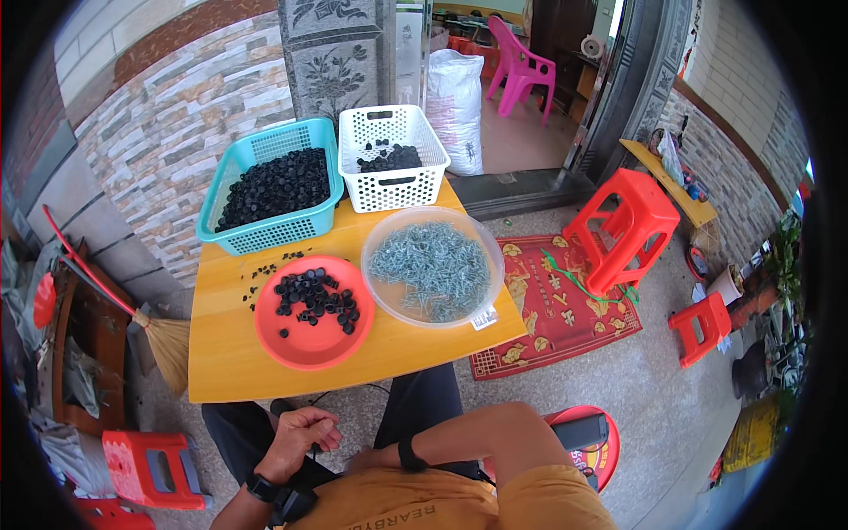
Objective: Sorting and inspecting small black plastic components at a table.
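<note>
Above my lap, just in front of the table's near edge, my left hand (305, 435) is closed, with the thumb against curled fingers; whatever may be in them is hidden. My right hand (364, 459) lies low by my waist, its fingers out of sight. Nearest on the table is a red plastic plate (305, 355) with small black round caps (316, 296) on it. To its right, a clear round tub (378, 305) holds a heap of silvery screws (433, 265). More black caps fill a teal basket (274, 237), and fewer lie in a white basket (391, 196).
Loose black bits lie on the yellow wooden table (221, 367). A red stool (623, 216) stands on a red patterned mat (565, 344) at right. Another red stool (146, 468) and a straw broom (165, 349) are at left. A white sack (455, 115) stands by the doorway.
</note>
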`<state>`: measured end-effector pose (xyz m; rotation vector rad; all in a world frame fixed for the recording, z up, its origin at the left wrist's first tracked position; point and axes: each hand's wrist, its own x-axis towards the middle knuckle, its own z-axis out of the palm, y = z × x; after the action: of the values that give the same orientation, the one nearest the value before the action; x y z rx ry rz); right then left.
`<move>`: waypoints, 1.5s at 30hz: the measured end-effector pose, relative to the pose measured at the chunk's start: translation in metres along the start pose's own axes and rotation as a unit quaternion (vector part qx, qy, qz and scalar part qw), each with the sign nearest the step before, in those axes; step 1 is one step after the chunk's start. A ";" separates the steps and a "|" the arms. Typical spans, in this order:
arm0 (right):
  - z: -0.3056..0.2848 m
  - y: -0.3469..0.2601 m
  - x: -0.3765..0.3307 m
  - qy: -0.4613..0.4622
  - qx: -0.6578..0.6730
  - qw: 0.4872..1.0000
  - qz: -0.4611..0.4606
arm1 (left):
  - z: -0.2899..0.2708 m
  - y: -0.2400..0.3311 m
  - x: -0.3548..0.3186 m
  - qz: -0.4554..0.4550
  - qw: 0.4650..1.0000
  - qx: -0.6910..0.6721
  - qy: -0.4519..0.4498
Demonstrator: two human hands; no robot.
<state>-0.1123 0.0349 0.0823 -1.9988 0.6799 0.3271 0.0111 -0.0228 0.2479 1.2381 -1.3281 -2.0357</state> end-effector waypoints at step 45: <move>-0.009 -0.009 -0.041 0.000 0.398 0.917 0.015 | 0.001 0.004 0.000 0.013 1.000 0.009 0.009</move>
<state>-0.1404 0.0440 0.1135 -1.2083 0.6977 0.0411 0.0100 -0.0238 0.2516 1.2375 -1.3493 -1.9958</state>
